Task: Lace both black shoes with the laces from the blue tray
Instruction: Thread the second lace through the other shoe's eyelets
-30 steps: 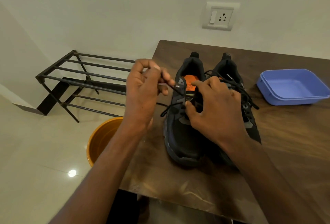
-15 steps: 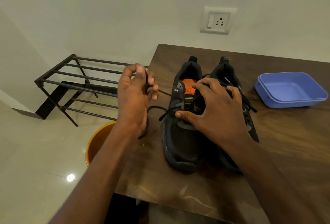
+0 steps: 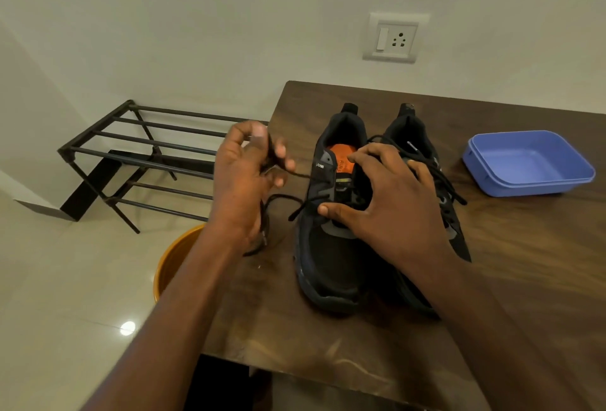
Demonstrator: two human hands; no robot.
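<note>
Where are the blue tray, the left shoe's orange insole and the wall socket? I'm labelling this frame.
blue tray (image 3: 492,161): head view, on its near-left rim.
orange insole (image 3: 342,161): head view, on the visible patch inside the left shoe's opening.
wall socket (image 3: 398,40): head view, on the pin holes.

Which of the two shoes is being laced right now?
The left shoe, nearer the table edge: its lace runs to the left hand. The right shoe lies behind.

Lacing the left shoe (image 3: 328,246)

Your left hand (image 3: 242,181) pinches the lace (image 3: 305,175) at its fingertips; your right hand (image 3: 383,210) spreads over the tongue.
</note>
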